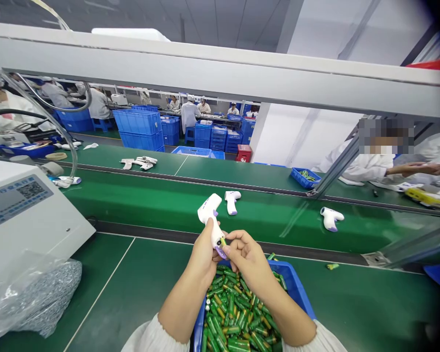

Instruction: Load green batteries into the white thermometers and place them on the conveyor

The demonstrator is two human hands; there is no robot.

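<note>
My left hand [204, 248] is closed around the handle of a white forehead thermometer [209, 207] with a purple trigger. Its handle end points toward me, and a purple battery cover [220, 252] hangs open there. With thumb and fingers, my right hand [250, 255] pinches a green and gold battery [223, 241] at the open battery compartment; how far in it sits, I cannot tell. Below both hands stands a blue bin [301, 289] full of green and gold batteries [231, 313]. Two more white thermometers lie on the green conveyor belt, one close by [232, 202] and one farther right [331, 219].
A loose battery [332, 266] lies on the bench to the right. At left are a white machine [33, 205] and a plastic bag of small metal parts [47, 293]. A metal post [342, 159] rises at right, near a co-worker [374, 156]. A white beam [220, 73] crosses overhead.
</note>
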